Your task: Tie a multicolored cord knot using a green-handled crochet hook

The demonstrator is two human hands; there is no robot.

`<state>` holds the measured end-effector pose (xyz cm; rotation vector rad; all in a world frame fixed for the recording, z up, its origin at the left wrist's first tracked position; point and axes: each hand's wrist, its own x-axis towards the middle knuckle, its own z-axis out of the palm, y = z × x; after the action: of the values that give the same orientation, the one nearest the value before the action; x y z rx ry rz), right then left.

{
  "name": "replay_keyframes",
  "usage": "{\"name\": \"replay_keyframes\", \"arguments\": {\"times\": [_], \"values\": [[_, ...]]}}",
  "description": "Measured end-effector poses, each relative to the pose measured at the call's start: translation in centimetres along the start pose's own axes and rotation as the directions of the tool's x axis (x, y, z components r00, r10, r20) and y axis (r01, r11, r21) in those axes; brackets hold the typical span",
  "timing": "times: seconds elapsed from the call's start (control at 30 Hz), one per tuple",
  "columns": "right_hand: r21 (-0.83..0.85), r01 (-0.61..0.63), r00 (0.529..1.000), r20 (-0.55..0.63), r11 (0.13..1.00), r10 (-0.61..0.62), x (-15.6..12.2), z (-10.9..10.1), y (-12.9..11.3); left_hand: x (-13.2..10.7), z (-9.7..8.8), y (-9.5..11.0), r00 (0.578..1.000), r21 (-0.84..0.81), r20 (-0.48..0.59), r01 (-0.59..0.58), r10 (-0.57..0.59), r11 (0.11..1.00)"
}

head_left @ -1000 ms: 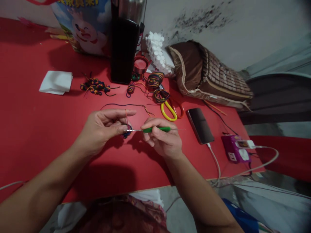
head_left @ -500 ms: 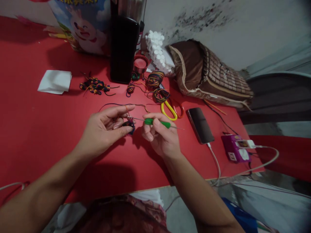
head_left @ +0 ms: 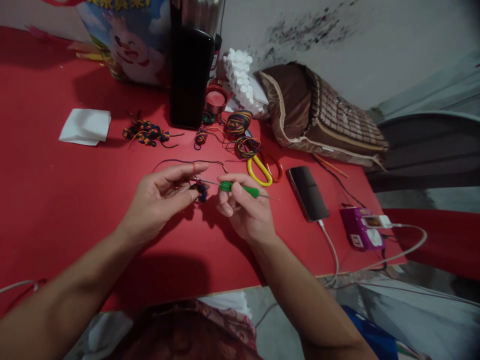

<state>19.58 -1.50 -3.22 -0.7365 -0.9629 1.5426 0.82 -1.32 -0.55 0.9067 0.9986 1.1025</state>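
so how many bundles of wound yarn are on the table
3 visible: a larger ball at the back, a second ball just in front of it by the scissors, and a small bundle to their left. Others may be hidden.

A hand could pass over the table left of the left hand, up to the paper. The hook bridges the gap between it and the right hand. On the far side, yarn and scissors lie low; the black slab, bag and cushion rise beyond. On the right, phone and cable obstruct.
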Motion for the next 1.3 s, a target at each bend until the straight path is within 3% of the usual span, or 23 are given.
{"name": "replay_keyframes", "arguments": {"times": [0.23,0.53,0.63,0.8,0.87,0.97,1.1,1.3], "values": [[-0.012,0.024,1.0,0.005,1.0,-0.024,-0.1,0.1,0.1,0.1,0.3,0.2,0.995,-0.013,-0.065,0.08,-0.08,0.997],[-0.307,0.117,0.992,-0.007,0.944,-0.126,-1.3,-0.1,0.5,-0.1,0.5,0.5,0.996,0.029,-0.085,0.024,-0.021,0.999],[-0.477,0.208,0.973,0.015,0.854,-0.229,-1.8,0.2,0.3,-0.2,0.7,0.3,0.996,0.035,-0.089,0.015,-0.012,0.999],[-0.739,0.384,0.896,0.153,0.554,-0.417,-2.3,1.5,0.1,0.0,1.1,-0.5,0.992,-0.119,-0.113,0.04,-0.053,0.992],[-0.776,0.4,0.878,0.17,0.488,-0.448,-2.4,1.9,0.2,-0.1,1.2,-0.8,0.989,-0.174,-0.111,0.073,-0.093,0.982],[-0.806,0.397,0.868,0.174,0.438,-0.466,-2.5,2.0,0.5,-0.1,1.5,-0.9,0.986,-0.232,-0.098,0.112,-0.137,0.966],[-0.806,0.466,0.838,0.271,0.365,-0.473,-2.5,1.5,0.5,-0.1,1.4,-0.3,0.986,-0.294,-0.05,0.135,-0.156,0.946],[-0.774,0.496,0.833,0.296,0.394,-0.467,-2.4,1.2,0.1,0.0,1.0,-0.2,0.995,-0.18,-0.082,0.039,-0.055,0.983]]}}
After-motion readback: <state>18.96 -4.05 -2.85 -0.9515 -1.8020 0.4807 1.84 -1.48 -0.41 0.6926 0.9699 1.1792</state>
